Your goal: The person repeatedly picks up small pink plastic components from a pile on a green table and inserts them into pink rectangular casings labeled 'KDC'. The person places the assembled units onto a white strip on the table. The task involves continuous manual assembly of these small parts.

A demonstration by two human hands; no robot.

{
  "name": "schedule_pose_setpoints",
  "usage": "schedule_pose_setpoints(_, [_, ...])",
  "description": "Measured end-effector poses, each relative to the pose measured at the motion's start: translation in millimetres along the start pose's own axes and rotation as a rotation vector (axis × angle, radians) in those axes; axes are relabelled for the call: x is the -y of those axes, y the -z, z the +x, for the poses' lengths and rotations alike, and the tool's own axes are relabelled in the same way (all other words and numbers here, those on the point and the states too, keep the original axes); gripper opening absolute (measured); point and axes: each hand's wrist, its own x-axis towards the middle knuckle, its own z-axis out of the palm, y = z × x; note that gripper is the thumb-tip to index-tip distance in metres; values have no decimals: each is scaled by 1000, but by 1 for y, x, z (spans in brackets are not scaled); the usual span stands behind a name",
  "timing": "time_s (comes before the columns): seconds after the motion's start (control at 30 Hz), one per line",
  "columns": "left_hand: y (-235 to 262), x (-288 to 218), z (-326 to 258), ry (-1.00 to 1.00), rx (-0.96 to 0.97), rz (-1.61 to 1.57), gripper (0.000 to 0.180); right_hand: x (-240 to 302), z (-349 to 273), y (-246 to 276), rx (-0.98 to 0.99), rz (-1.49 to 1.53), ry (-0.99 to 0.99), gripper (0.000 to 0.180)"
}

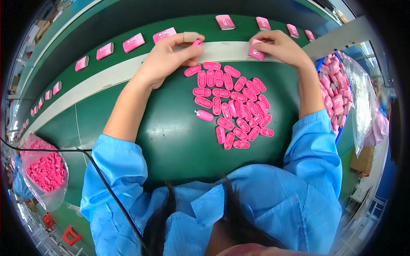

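Holding a pink case (256,52) at the white rail (228,50), the right hand (277,45) has its fingers closed on it, apparently for steady control. Leftward along the rail, the left hand (170,53) pinches a small pink piece (197,42), thumb and fingertips nearly meeting. Pink caps (220,93) lie nearside of the rail, presumably for easy reach; spaced cases (134,42) lie beyond it.

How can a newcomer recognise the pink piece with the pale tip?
On the green table, find the cluster of pink oval pieces. About halfway down its left edge lies the pink piece: unlike its neighbours, it has a small pale tip at its left end.
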Motion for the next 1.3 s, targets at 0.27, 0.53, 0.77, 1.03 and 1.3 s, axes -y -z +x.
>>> schedule_pose_setpoints(0.27, [-4, 11, 6, -23, 19, -229, 33, 34, 52, -22, -501, -325, 302, 35])
schedule_pose_setpoints(0.53, [0, 15, 7, -71, -32, -216, 28, 66, 38, -37, -186, 52, 27, 31])
schedule_pose_setpoints(0.77, [-7, 13, 5, -172, -136, -211, 30, 59, 19, -68, -99, 736, 65, 33])
schedule_pose_setpoints(1.03, [-12, 5, -1, -276, -230, 38, 36, 55, 20, -76, -140, 816, 124, 29])
schedule_pose_setpoints(1.3, [-23, 7, 1, -398, -315, 164, 32, 45, 18, -82, -258, 738, 219, 32])
